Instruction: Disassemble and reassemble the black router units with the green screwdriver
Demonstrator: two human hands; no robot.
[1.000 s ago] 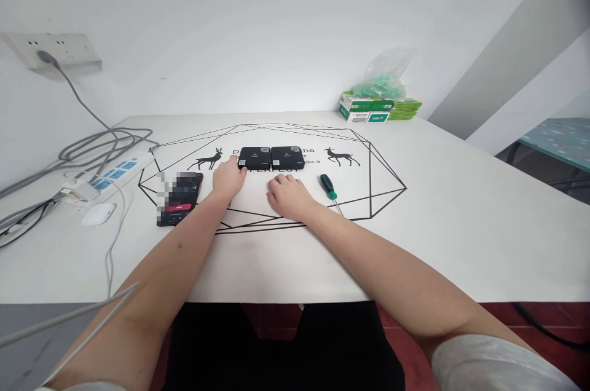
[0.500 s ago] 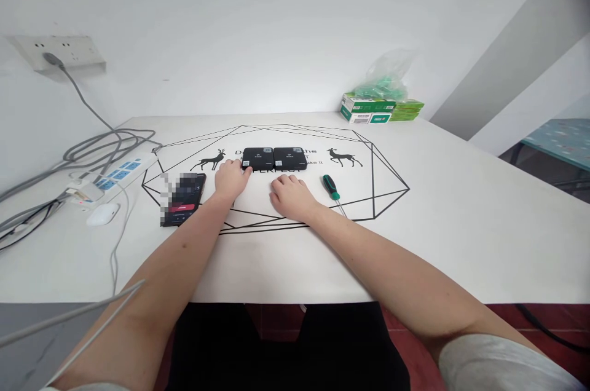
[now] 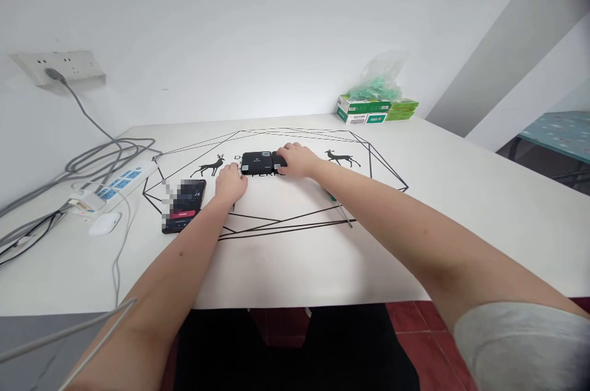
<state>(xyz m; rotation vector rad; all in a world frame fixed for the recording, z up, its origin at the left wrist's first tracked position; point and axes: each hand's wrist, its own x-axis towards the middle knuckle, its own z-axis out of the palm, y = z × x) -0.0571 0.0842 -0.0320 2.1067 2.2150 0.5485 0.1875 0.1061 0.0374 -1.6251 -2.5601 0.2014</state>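
Two flat black boxes with small labels lie side by side on the white table, their kind not clear. My right hand point(image 3: 296, 160) has its fingers and thumb around the right black box point(image 3: 278, 161) and covers most of it. The left black box point(image 3: 257, 163) is in full view. Just left of it, my left hand point(image 3: 231, 184) rests on the table with loosely bent fingers and nothing seen in it. A screwdriver point(image 3: 344, 215) lies partly under the line of my right forearm, its green handle mostly hidden.
Left of my left hand lies a phone point(image 3: 187, 206). Farther left are a power strip point(image 3: 122, 185), a white earbud case point(image 3: 105, 224) and coiled grey cables point(image 3: 99, 154). Green and white boxes point(image 3: 364, 109) topped by a plastic bag point(image 3: 378, 80) stand at the back right.
My right hand has moved forward from the bare table onto the right black box. My left hand has drawn slightly away from the left box. My forearm now hides the screwdriver's handle.
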